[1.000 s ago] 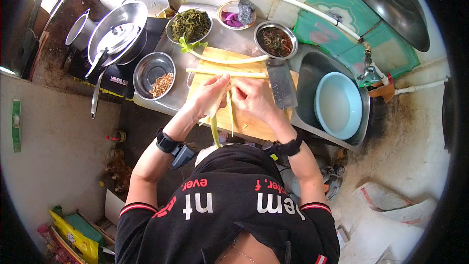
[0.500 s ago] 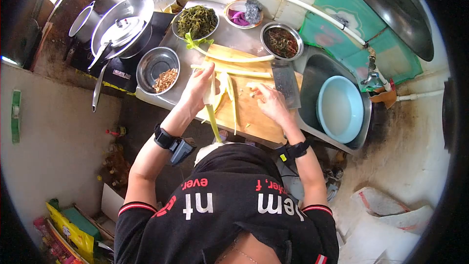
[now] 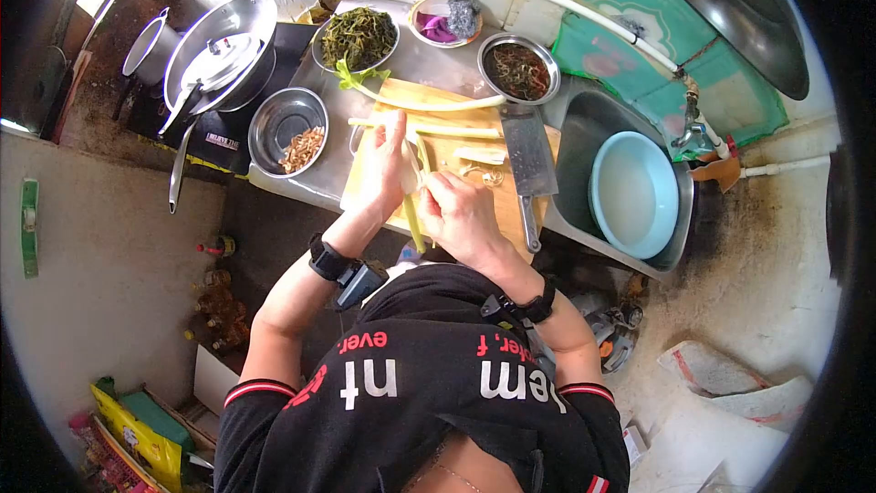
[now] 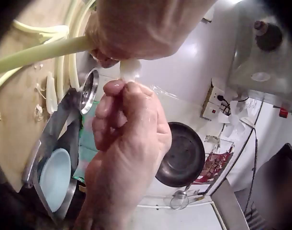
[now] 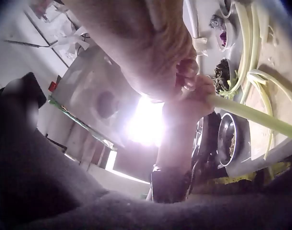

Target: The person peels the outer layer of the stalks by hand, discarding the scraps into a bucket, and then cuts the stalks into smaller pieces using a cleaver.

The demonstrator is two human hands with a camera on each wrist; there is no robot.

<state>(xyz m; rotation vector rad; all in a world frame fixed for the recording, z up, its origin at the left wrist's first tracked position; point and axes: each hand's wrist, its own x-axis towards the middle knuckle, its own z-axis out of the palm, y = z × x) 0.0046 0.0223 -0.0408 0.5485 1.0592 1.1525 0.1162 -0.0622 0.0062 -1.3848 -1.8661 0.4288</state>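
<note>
My left hand (image 3: 381, 169) grips a pale green celery stalk (image 4: 45, 53) over the near edge of the wooden cutting board (image 4: 16, 98). The fingers of my right hand (image 4: 129, 127) curl and pinch at the stalk's white end (image 4: 130, 70), close below the left hand. More celery stalks (image 3: 438, 103) lie across the back of the board, one with leaves (image 3: 356, 79). Thin stripped lengths of celery (image 5: 263, 84) lie on the board's left part. A short pale piece (image 3: 481, 156) and stringy peelings (image 3: 494, 179) rest left of the cleaver (image 3: 532, 155).
Behind the board stand a bowl of dark greens (image 3: 317, 59), a bowl with purple pieces and a scouring pad (image 3: 464, 14), and a steel bowl (image 3: 557, 82). Another steel bowl (image 3: 263, 114) is at left, near a wok (image 3: 265, 14). The sink (image 3: 575, 114) holds a blue basin (image 3: 673, 192).
My right hand moved right over the board with loose fingers, then came back to the stalk in my left hand. The short piece and peelings now lie uncovered, as does the cleaver's handle.
</note>
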